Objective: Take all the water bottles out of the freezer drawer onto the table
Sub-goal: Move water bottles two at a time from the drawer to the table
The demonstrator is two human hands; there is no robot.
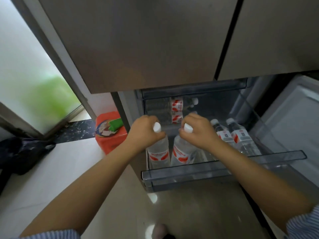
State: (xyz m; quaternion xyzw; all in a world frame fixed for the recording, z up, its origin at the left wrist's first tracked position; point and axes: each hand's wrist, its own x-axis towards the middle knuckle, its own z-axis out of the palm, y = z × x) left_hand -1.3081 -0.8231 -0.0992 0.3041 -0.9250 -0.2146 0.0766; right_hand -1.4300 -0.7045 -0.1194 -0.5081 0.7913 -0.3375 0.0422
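The clear freezer drawer [224, 168] is pulled out below the closed fridge doors. My left hand [144, 131] is closed around the neck of an upright water bottle [158, 152] with a white cap and red label. My right hand [198, 131] grips the neck of a second upright bottle [183, 152] beside it. Two more bottles [241, 137] lean at the drawer's right side. Further bottles [177, 109] lie on their sides in the bin behind.
A red stool [110, 135] with a green object on it stands left of the fridge. A dark bag [22, 152] lies on the pale floor at the left, near a frosted glass door [31, 75]. The open freezer door [291, 121] is at the right.
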